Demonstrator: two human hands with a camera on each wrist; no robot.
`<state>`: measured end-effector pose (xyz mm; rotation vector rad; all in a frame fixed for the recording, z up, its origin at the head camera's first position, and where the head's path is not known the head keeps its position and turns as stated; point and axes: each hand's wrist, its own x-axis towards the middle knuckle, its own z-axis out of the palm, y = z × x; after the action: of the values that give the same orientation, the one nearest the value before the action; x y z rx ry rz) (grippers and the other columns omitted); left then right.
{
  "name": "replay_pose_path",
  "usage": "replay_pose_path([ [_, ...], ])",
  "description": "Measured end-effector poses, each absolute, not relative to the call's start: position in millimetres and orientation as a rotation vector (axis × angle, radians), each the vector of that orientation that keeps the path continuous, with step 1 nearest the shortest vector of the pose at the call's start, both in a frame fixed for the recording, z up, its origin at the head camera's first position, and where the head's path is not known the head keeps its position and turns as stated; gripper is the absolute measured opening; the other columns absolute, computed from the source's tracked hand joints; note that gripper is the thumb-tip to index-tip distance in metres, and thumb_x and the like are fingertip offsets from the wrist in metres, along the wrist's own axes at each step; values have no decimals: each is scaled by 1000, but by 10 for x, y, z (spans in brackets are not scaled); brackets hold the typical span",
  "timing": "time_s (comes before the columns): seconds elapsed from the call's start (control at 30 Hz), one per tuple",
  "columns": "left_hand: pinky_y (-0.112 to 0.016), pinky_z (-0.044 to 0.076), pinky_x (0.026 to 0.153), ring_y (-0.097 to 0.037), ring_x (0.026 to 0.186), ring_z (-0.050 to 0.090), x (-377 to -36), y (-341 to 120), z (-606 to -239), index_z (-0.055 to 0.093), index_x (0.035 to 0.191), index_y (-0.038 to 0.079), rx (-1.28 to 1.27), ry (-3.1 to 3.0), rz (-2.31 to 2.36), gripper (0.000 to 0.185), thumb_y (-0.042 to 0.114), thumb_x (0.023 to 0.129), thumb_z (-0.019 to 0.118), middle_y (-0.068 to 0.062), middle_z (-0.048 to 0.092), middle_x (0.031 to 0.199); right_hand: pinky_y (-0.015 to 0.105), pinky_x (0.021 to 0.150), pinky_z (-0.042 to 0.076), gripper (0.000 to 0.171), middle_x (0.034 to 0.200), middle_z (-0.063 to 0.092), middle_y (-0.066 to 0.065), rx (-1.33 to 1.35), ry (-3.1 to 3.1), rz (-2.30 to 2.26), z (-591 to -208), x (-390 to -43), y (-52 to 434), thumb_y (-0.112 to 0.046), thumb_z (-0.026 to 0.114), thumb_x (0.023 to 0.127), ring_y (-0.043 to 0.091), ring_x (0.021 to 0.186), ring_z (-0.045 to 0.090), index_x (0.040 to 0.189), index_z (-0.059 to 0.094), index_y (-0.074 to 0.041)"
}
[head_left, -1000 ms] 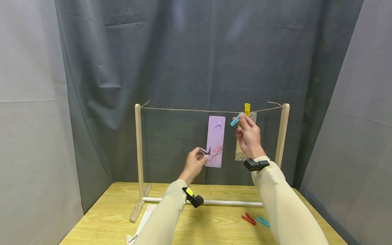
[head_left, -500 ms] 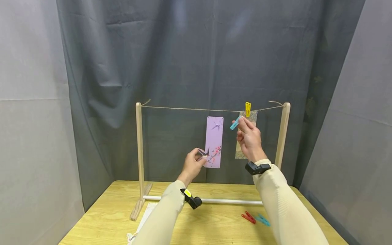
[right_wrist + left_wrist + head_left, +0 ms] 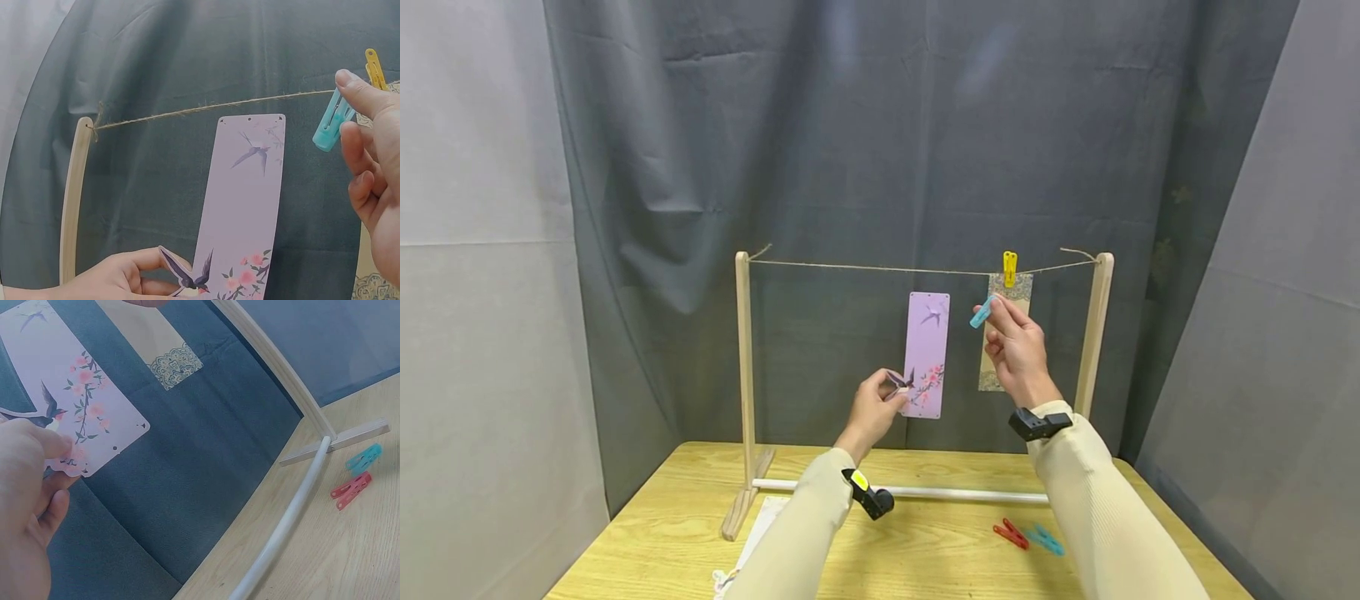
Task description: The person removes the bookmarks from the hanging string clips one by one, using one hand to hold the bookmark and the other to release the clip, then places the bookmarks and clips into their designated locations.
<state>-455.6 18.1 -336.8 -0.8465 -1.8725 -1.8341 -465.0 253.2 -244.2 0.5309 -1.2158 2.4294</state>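
Note:
A lilac bookmark (image 3: 927, 350) printed with swallows and pink blossoms stands upright below the string. My left hand (image 3: 871, 410) pinches its lower left edge between thumb and fingers. In the right wrist view the bookmark's top edge sits below the string (image 3: 206, 107). My right hand (image 3: 1021, 350) holds a light blue clothespin (image 3: 982, 312) between thumb and forefinger, tilted down to the left. Behind that hand, a beige patterned bookmark (image 3: 992, 367) hangs from the string under a yellow clothespin (image 3: 1010, 268), partly hidden by the fingers.
The string runs between two wooden posts (image 3: 745, 358), joined low down by a white bar (image 3: 955, 494). On the table (image 3: 910, 567) lie a red clothespin (image 3: 1011, 534) and a blue clothespin (image 3: 364, 459). A white card (image 3: 763, 527) with a tassel lies partly under the left sleeve.
My right hand and the blue clothespin have dropped slightly, away from the string. The lilac bookmark has sunk a little in my left hand's grip.

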Motion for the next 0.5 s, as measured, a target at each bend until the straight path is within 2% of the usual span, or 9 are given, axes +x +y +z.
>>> replay_pose_path([
  [0.1, -47, 58, 80, -49, 99, 67, -4558, 179, -3380, 57, 108, -18, -842, -1882, -1840, 18, -21, 91, 60, -36, 69, 106, 18, 46, 41, 59, 101, 77, 7, 527, -1226, 2427, -2467, -4654, 2540, -19, 72, 99, 5, 52, 56, 150, 49, 0],
  [0.33, -60, 55, 85, -49, 100, 67, -4812, 231, -3548, 58, 109, -16, -835, -1873, -1887, 19, -22, 91, 59, -35, 69, 107, 18, 46, 41, 58, 106, 76, 10, 533, -1226, 2432, -2536, -4672, 2602, -18, 72, 99, 6, 52, 57, 149, 51, 0],
  [0.4, -56, 57, 84, -47, 99, 68, -4863, 234, -3595, 59, 109, -14, -835, -1870, -1889, 19, -20, 91, 61, -33, 69, 107, 18, 46, 41, 57, 106, 76, 9, 531, -1229, 2432, -2564, -4676, 2620, -19, 71, 99, 6, 53, 57, 149, 51, -1],
  [0.5, -41, 59, 79, -38, 96, 69, -4895, 210, -3648, 61, 108, -10, -813, -1875, -1889, 19, -18, 91, 63, -30, 71, 106, 18, 46, 41, 57, 107, 76, 9, 527, -1250, 2425, -2614, -4679, 2619, -20, 71, 99, 5, 53, 57, 149, 52, -1],
])
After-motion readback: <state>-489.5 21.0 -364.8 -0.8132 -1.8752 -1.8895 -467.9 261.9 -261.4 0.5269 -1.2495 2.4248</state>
